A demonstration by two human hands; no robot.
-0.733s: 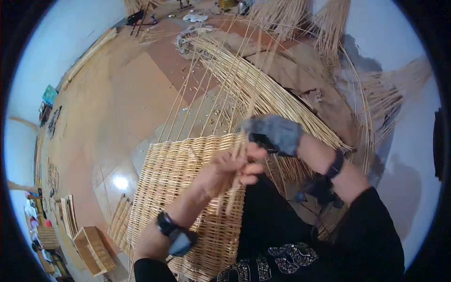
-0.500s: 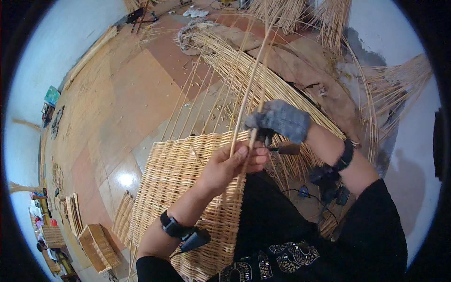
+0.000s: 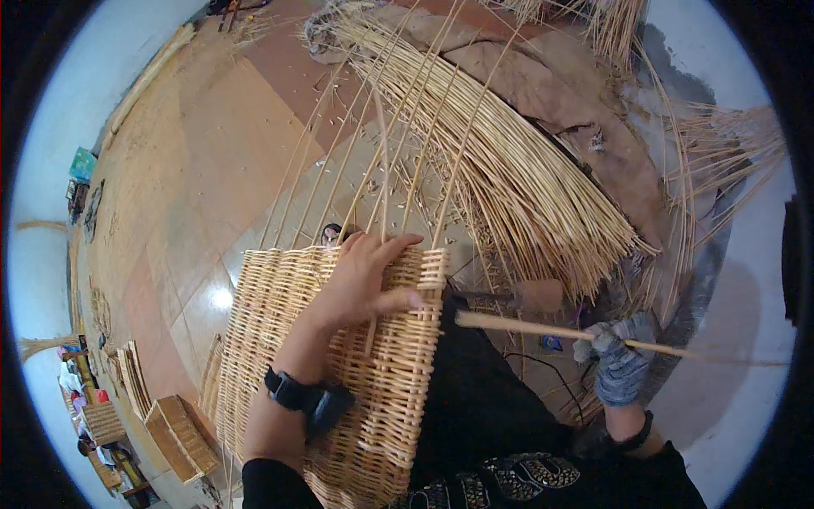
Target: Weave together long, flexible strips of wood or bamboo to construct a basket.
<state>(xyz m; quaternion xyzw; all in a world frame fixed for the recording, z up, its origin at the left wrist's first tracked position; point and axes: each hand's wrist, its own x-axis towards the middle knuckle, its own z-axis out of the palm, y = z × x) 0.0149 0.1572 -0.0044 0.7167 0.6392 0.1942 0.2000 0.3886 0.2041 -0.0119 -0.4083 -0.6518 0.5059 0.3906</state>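
Note:
A tightly woven natural-cane panel [image 3: 383, 445] lies over my lap, with long upright stakes [image 3: 462, 153] sticking out beyond its far edge. My bare left hand [image 3: 369, 276] rests on the panel's upper part, fingers spread at the edge and over it, thumb out to the right, with a loose pale strand running beneath it. Right of the panel, my right hand [image 3: 610, 356] in a grey knitted glove is closed round a single cane [image 3: 500, 322] held roughly horizontal, blurred at its ends. A dark tool with a wooden block-like end [image 3: 538, 296] lies just beyond that cane.
A large bundle of canes [image 3: 509, 161] lies on brown sacking [image 3: 627, 187]. Looser canes [image 3: 721, 140] lean at the right wall. At left are a wooden box [image 3: 176, 434], narrow strips [image 3: 133, 382] and assorted items along the wall. Cables [image 3: 555, 377] run near my right hand.
My hands were together at the panel's upper right; my right hand has moved down and right with a cane, my left has shifted left and spread its fingers. The view has shifted too.

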